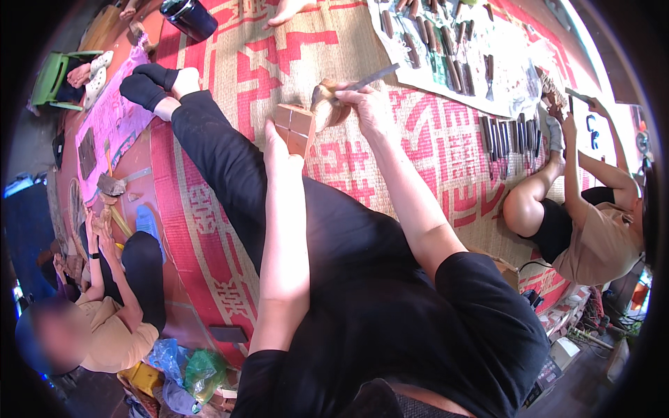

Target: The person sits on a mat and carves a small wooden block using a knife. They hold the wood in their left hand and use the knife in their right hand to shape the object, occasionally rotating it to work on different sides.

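Note:
My left hand (281, 150) is wrapped around a reddish-brown wooden block (296, 124) with pale lines crossing on its face. Just to the right, my right hand (369, 110) is closed on a dark flat bar-shaped tool (376, 75), whose end points up and right. Whether it is a blade or a file I cannot make out. Between the two hands is a rounded brown wooden piece (326, 104) with an uneven surface; the fingers of my right hand touch or overlap it. Both hands are above the patterned mat, beyond my outstretched leg.
A white cloth (502, 97) at the upper right bears several carving tools (456, 59); more tools (512, 139) lie in a row below it. Co-workers sit at left (125, 306) and right (599, 230). A dark bucket (189, 19) and green stool (52, 80) stand at upper left.

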A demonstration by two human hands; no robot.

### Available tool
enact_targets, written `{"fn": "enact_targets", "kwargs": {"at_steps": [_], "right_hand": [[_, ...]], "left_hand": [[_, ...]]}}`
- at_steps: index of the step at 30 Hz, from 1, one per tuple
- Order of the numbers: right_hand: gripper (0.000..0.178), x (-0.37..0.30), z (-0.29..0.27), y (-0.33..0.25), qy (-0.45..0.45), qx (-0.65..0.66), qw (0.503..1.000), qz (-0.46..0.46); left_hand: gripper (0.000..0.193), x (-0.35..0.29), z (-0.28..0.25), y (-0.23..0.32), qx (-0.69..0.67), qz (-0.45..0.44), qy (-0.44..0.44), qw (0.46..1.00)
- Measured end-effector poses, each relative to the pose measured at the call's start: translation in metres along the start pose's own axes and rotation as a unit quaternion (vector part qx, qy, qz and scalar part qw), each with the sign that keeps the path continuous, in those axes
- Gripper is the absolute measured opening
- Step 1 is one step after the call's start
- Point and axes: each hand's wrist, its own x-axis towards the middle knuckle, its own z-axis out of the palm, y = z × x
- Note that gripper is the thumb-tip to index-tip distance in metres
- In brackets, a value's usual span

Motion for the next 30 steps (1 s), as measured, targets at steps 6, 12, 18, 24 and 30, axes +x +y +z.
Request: {"fn": "enact_targets", "kwargs": {"at_steps": [6,12,18,24,30], "right_hand": [[0.017,-0.007,0.003,0.001,-0.02,0.012,1.0,0.006],[0.018,-0.003,-0.005,-0.002,0.027,-0.025,0.999,0.019],[0.018,-0.005,0.004,0.006,-0.039,0.029,0.999,0.01],[0.019,-0.004,0.001,-0.003,0.022,-0.027,0.999,0.02],[0.02,0.001,-0.001,0.008,-0.064,-0.01,0.998,0.005]], "left_hand": [[0.044,0.001,0.0,0.0,-0.017,-0.003,-0.005,1.0],[0.043,-0.005,0.007,0.004,0.007,0.001,0.033,0.999],[0.041,0.012,-0.005,-0.001,-0.03,-0.009,-0.013,0.999],[0.041,0.008,-0.003,0.004,-0.058,-0.02,-0.016,0.998],[0.041,0.009,0.001,0.004,-0.06,-0.021,-0.029,0.998]]}}
